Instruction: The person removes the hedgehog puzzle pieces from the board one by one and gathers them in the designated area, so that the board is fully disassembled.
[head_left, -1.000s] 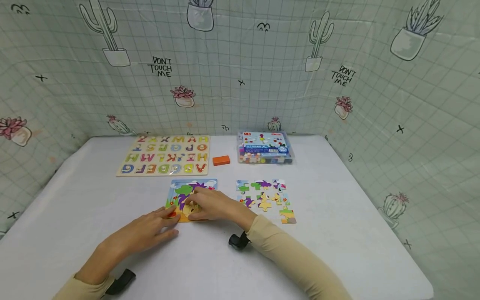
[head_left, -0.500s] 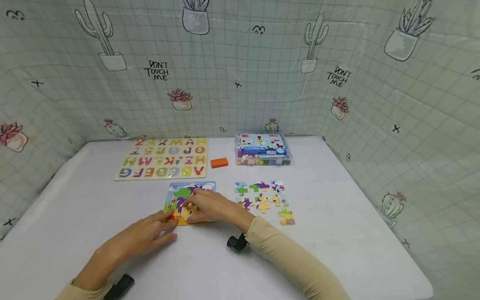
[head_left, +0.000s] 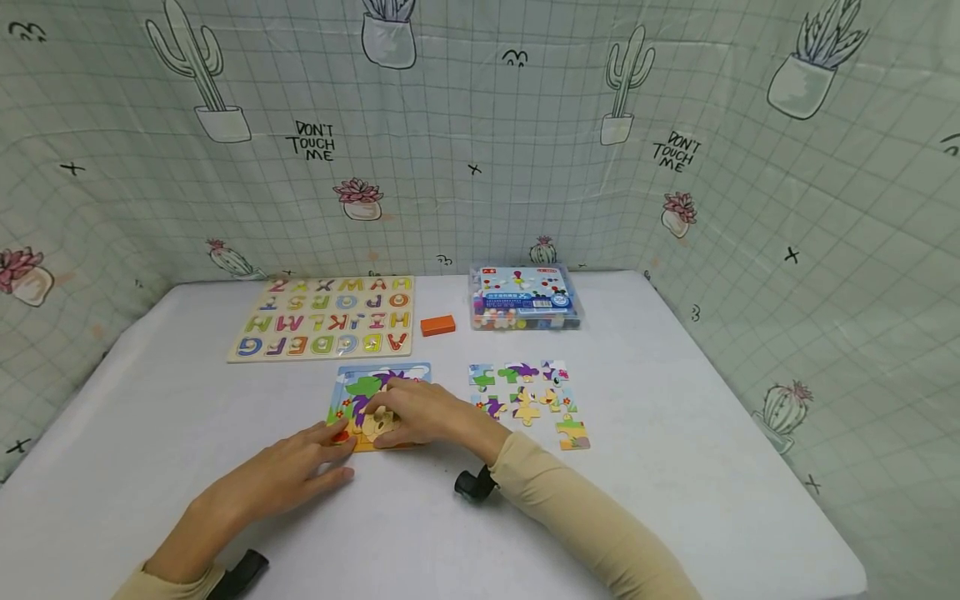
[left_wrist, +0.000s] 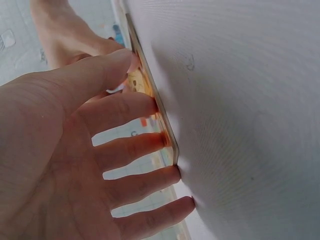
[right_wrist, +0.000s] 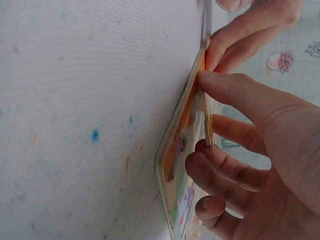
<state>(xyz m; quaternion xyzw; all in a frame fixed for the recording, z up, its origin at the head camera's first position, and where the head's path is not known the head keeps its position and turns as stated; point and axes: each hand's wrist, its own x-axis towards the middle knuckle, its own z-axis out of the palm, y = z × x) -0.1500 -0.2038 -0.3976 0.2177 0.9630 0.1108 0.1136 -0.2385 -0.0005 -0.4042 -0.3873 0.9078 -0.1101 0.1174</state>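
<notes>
A colourful jigsaw board (head_left: 349, 372) with a blue, green and orange picture lies flat on the table in the head view. My left hand (head_left: 281, 468) rests with straight, spread fingers at its lower left corner; some fingertips touch the board and others the table, as the left wrist view shows. Over the board's middle, my right hand (head_left: 422, 412) pinches a yellow jigsaw piece (head_left: 379, 425) between thumb and fingers. In the right wrist view that puzzle piece (right_wrist: 208, 125) is tilted, its far edge raised off the board. My right hand hides the board's right part.
Several loose jigsaw pieces (head_left: 527, 408) lie right of the board. Behind stand a wooden alphabet board (head_left: 322, 321), an orange block (head_left: 438, 326) and a clear box of coloured parts (head_left: 525, 298). Patterned cloth (head_left: 480, 217) walls the table's back and sides.
The head view has shifted slightly, so the scene sits a little lower and further left. Both hands stay at the board in nearly the same pose, the right one still pinching the piece.
</notes>
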